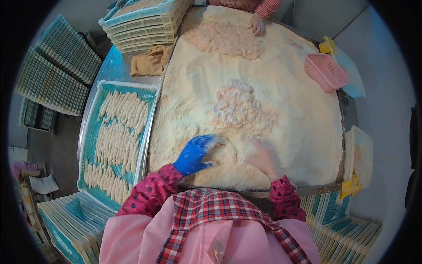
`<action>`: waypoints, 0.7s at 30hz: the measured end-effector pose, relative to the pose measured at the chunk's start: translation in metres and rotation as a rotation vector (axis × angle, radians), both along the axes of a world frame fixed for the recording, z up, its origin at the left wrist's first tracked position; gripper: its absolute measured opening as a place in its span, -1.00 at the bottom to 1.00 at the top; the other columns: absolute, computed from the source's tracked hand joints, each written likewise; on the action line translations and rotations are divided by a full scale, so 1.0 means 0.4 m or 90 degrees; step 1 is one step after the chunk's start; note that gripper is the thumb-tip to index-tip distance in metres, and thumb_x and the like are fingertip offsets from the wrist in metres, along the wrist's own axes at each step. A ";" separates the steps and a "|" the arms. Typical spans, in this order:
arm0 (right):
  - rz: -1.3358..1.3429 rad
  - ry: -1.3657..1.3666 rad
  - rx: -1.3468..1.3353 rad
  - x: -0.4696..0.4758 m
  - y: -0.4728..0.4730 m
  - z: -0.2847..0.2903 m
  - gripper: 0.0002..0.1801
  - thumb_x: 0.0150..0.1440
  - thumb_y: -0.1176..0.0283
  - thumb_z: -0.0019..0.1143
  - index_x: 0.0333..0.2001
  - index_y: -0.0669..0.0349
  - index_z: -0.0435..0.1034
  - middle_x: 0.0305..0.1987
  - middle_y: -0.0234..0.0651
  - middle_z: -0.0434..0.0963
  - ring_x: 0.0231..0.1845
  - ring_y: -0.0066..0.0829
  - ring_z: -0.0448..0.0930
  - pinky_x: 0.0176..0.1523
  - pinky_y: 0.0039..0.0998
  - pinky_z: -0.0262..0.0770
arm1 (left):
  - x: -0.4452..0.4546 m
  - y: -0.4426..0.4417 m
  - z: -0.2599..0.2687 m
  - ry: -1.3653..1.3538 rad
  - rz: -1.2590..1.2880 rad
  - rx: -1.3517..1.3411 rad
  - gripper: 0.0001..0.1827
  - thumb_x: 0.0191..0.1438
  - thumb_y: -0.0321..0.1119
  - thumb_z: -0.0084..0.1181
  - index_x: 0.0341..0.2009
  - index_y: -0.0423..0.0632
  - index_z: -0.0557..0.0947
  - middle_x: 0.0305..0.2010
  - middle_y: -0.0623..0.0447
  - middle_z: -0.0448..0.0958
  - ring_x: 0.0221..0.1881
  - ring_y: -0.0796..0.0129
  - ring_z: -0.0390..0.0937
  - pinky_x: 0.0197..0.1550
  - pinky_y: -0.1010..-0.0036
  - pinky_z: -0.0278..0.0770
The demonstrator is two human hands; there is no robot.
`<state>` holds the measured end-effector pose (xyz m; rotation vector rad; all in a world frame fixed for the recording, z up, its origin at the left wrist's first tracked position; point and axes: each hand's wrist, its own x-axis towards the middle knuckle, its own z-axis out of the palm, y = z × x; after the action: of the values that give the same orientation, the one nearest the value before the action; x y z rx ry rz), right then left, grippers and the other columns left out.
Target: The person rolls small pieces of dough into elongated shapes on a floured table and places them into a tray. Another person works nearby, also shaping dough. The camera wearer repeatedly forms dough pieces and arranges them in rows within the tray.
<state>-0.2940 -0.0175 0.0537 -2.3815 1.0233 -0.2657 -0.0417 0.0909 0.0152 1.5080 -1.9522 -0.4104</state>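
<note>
My left hand point(195, 155), in a blue glove dusted with crumbs, is low over a broad bed of pale breading crumbs point(296, 122). Its thumb and fingers are spread, and the fingertips are blurred. Opposite it, my bare right hand point(264, 159) reaches into the same crumbs with its fingers apart, also blurred. Between the hands the crumbs form a small ridge point(232, 150); whether a piece lies under it I cannot tell. Just beyond my hands sits a heap of wet, pale pink raw meat pieces point(235, 105), partly dusted with crumbs.
To the left, a white tray point(92, 84) with teal lining holds rows of breaded strips point(117, 142). Stacked trays point(141, 33) and a brown cloth point(150, 62) lie beyond. Across the table are a co-worker's hand point(257, 25) and more meat point(227, 38). A pink basket point(324, 72) sits at right.
</note>
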 end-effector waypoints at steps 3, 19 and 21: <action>0.071 0.043 -0.185 0.082 0.015 -0.068 -0.48 -0.12 0.32 0.16 -0.01 0.10 0.35 0.00 -0.27 0.43 0.08 -0.14 0.34 0.12 -0.21 0.24 | -0.055 -0.041 -0.057 -0.038 -0.023 0.013 -0.33 -0.16 -0.26 0.20 0.13 -0.01 0.36 0.08 -0.12 0.38 0.08 0.03 0.33 0.12 0.28 0.28; 0.026 0.153 0.082 0.041 0.006 -0.076 -0.67 -0.03 0.32 0.08 -0.13 0.15 0.39 -0.23 -0.22 0.47 -0.16 -0.18 0.44 -0.11 -0.28 0.37 | 0.053 0.027 -0.077 -0.117 0.099 0.067 -0.53 -0.15 -0.46 -0.01 -0.03 0.04 0.50 -0.13 -0.05 0.51 -0.17 0.05 0.46 -0.17 0.26 0.42; 0.070 0.101 -0.100 0.045 0.019 -0.103 -0.66 -0.04 0.32 0.09 -0.15 0.15 0.40 -0.25 -0.21 0.47 -0.26 -0.19 0.47 -0.18 -0.26 0.39 | 0.061 0.038 -0.060 -0.096 0.118 0.001 -0.54 -0.13 -0.44 0.01 -0.03 0.00 0.50 -0.17 -0.07 0.52 -0.22 0.02 0.47 -0.18 0.24 0.42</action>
<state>-0.2761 -0.0099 0.0125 -2.6264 0.9692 -0.1227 -0.0174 0.1059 -0.0086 1.7472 -1.9024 -0.2252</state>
